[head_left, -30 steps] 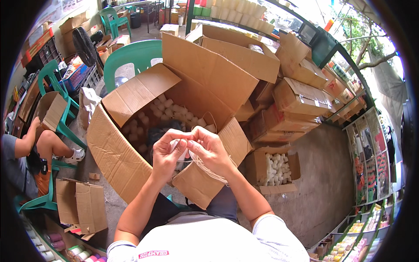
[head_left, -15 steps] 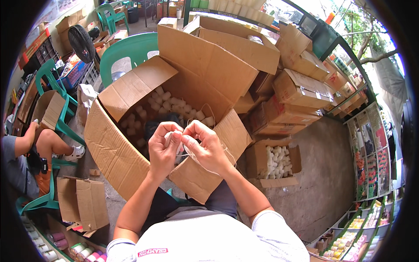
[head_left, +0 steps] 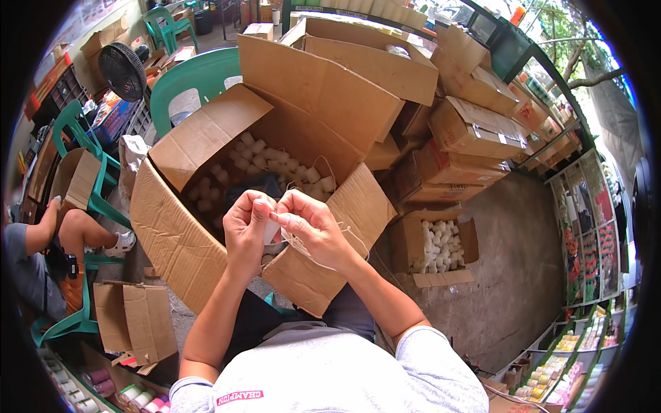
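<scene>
Over open carton [head_left: 175, 241], left hand [head_left: 244, 226] pinches white piece [head_left: 270, 234]; right hand [head_left: 308, 226], fingers closed on pale cord [head_left: 296, 246], meets it from right. Step seems fine handling of cord at piece; next move likely calls for steady left pinch, careful right fingertips.

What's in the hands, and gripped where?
The left hand pinches a small white piece, seemingly near its upper end. The right hand holds pale string; the exact grip point is hidden by fingers.

Downward fisheye view from head height
</scene>
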A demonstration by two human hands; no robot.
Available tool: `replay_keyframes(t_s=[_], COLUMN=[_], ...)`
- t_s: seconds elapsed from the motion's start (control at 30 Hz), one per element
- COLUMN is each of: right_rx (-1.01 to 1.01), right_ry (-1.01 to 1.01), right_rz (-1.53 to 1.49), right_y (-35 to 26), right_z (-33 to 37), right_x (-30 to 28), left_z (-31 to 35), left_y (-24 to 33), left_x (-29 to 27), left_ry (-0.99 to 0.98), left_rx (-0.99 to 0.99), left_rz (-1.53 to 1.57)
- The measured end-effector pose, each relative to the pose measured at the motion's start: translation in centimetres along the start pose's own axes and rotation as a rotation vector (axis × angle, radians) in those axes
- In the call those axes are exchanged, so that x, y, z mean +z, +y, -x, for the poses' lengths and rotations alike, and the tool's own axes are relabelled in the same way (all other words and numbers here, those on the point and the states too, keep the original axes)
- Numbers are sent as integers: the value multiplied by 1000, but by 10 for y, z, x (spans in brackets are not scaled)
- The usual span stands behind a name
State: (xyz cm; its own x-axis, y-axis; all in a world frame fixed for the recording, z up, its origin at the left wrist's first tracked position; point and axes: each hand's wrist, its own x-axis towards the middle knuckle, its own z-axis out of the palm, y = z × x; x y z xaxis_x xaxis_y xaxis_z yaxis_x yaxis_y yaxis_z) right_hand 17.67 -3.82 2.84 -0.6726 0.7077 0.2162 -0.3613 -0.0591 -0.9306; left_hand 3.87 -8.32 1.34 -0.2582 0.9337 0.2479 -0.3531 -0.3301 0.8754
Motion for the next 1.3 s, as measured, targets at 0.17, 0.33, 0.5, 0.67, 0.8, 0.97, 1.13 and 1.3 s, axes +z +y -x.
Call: replay_keyframes(t_s=[0.17,0.33,0.5,0.67,0.8,0.97,1.13,1.3], right_rx=[-36,-14,34,-84,27,-65,125,268], right_ry=[-19,18,247,285,188,205,112,-120], right_rz=[-47,-78,613,637,650,383,488,750], right_y=[7,10,-10,-3,-26,-10,-6,-33], right_z=[2,3,-1,-7,-12,-9,4,4], right_x=[-4,-4,7,5,2,3,-5,-10], left_z=[0,0,-15,-14,-9,1,-3,-5], left_y=[1,2,-7,5,11,6,15,13], left_x=[3,0,-12,9,6,-16,-25,-35], left_ry=[-7,-30,151,109,19,-110,-24,5], left_rx=[-107,-204,-80,-94,-40,-217,-98,-89], left_rz=[78,151,278,237,258,214,100,178])
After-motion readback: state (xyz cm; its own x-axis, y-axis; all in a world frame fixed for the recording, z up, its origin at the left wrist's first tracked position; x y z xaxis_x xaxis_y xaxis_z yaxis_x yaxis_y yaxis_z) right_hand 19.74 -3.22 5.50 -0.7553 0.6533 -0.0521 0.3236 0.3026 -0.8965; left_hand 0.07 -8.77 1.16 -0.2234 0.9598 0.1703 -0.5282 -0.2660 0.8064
